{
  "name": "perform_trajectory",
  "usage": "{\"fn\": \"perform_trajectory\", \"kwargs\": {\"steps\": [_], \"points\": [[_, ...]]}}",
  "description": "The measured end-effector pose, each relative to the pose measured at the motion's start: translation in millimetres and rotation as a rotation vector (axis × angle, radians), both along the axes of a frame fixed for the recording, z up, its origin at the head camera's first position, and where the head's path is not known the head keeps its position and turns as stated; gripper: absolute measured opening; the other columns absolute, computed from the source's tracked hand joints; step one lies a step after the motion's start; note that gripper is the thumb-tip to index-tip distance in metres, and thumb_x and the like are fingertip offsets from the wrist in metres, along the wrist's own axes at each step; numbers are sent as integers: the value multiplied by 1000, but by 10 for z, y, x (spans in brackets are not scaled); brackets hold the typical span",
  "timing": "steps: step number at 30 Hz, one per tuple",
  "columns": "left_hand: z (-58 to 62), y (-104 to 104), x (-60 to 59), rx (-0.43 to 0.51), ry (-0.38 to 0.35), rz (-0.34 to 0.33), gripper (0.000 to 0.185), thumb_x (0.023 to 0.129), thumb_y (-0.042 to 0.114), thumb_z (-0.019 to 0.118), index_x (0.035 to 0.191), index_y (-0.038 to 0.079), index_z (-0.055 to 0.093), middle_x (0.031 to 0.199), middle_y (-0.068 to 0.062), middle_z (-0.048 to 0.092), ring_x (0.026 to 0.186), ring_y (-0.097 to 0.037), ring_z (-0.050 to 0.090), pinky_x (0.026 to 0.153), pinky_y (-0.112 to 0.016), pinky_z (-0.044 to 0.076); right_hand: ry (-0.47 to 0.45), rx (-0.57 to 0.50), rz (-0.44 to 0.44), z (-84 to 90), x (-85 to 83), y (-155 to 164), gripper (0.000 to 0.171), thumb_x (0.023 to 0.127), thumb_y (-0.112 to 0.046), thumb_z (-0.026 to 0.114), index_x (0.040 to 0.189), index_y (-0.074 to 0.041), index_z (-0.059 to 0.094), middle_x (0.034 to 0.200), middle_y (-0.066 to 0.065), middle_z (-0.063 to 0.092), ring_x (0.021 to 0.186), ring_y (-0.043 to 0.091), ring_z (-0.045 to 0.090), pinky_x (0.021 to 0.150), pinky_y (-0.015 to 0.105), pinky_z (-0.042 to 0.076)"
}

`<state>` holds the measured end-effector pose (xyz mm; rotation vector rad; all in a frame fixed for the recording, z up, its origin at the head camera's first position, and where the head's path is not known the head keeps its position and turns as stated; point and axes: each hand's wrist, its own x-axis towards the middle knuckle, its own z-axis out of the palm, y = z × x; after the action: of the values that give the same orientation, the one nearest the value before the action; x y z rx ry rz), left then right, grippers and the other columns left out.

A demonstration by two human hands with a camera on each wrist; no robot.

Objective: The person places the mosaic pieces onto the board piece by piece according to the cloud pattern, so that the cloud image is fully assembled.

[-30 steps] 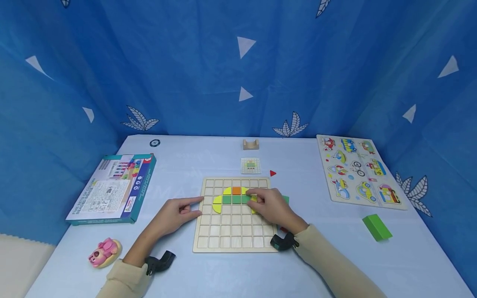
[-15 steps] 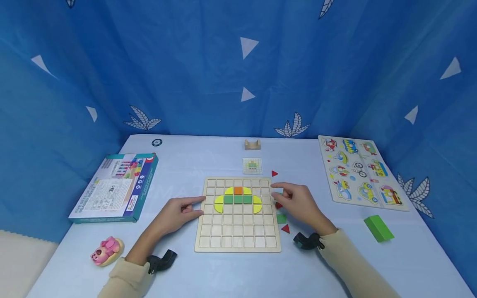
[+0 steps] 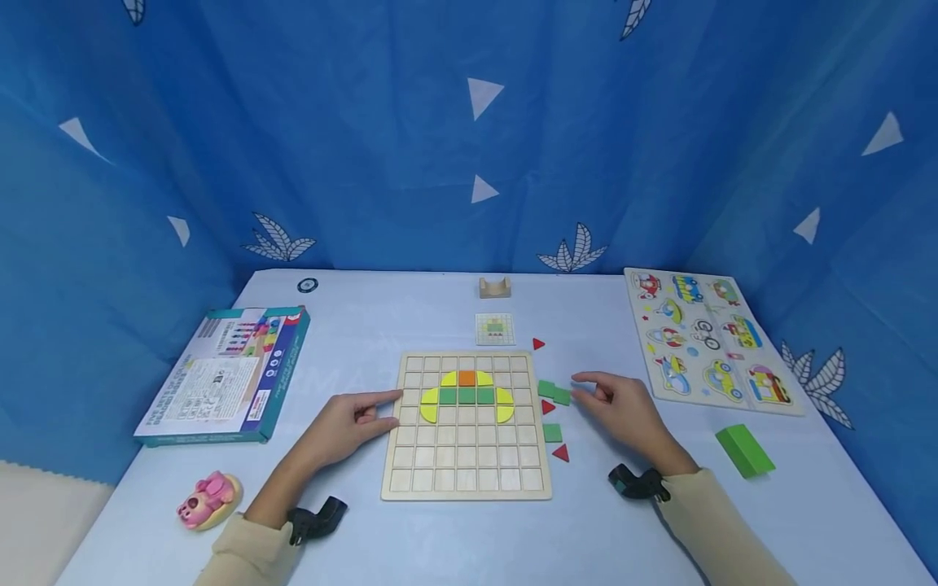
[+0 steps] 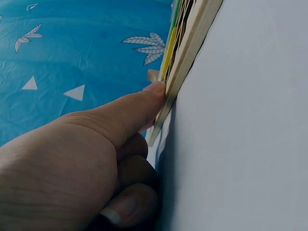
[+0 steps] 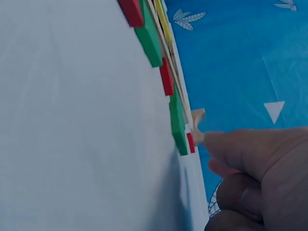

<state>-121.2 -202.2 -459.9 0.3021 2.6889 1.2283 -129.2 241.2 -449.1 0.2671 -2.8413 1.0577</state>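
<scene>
A wooden grid board (image 3: 465, 480) lies flat on the table, bearing one orange square tile (image 3: 466, 378), a row of green square tiles (image 3: 466, 395) and yellow curved tiles (image 3: 428, 413). My left hand (image 3: 347, 427) touches the board's left edge with the thumb and index finger, set apart; its other fingers are curled, as the left wrist view shows. To the right of the board, my right hand (image 3: 623, 411) has its thumb and index finger parted beside two loose green tiles (image 3: 561, 396). Nothing shows between those fingers.
Loose red triangles (image 3: 560, 452) and another green tile (image 3: 553, 433) lie along the board's right edge. Behind the board are a small pattern card (image 3: 494, 329) and a wooden holder (image 3: 494, 287). A box (image 3: 212, 382), a pink bear figure (image 3: 208, 500), a picture puzzle (image 3: 703, 342) and a green block (image 3: 745, 450) stand around.
The right hand has let go of a yellow tile on the board's right side and moved right, off the board, to the loose green tiles. The left hand stays at the board's edge.
</scene>
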Motion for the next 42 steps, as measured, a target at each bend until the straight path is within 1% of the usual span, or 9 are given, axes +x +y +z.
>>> {"fn": "perform_trajectory", "kwargs": {"steps": [5, 11, 17, 29, 36, 42], "points": [[16, 3, 6, -4, 12, -7, 45, 91, 34, 79, 133, 22, 70, 61, 5, 46, 56, -13, 46, 54, -27, 36, -53, -2, 12, -50, 15, 29, 30, 90, -22, 81, 118, -13, 76, 58, -4, 45, 54, 17, 46, 52, 28, 34], [40, -4, 4, -10, 15, -12, 45, 92, 34, 78, 134, 22, 70, 62, 5, 46, 56, -13, 46, 53, -27, 36, -61, 36, 18, -79, 18, 3, 32, 88, -24, 83, 118, -13, 76, 58, -5, 45, 54, 16, 45, 51, 28, 33], [45, -6, -5, -12, 26, -12, 44, 92, 33, 79, 133, 21, 70, 62, 5, 45, 56, -13, 45, 53, -27, 36, -46, 60, 15, -86, 21, -16, 30, 88, -23, 83, 116, -13, 77, 57, -5, 44, 54, 15, 44, 51, 27, 33], [25, -4, -2, -12, 26, -2, 45, 91, 34, 79, 133, 22, 71, 61, 5, 45, 56, -13, 45, 53, -27, 35, 19, 123, 57, -65, 33, -35, 28, 89, -25, 82, 114, -13, 78, 56, -9, 42, 53, 11, 44, 51, 26, 33], [16, -6, -6, -14, 27, -5, 46, 91, 35, 79, 134, 21, 70, 62, 4, 45, 57, -14, 46, 55, -27, 37, 33, 117, 57, -78, 36, -36, 28, 88, -24, 82, 113, -12, 78, 55, -9, 41, 52, 11, 42, 51, 26, 32], [7, 1, 2, -13, 31, -9, 46, 91, 35, 79, 133, 20, 70, 61, 4, 45, 56, -13, 45, 53, -27, 36, 18, 86, 51, -93, 52, -25, 28, 88, -24, 83, 114, -12, 78, 54, -9, 41, 51, 11, 43, 50, 27, 32]]}}
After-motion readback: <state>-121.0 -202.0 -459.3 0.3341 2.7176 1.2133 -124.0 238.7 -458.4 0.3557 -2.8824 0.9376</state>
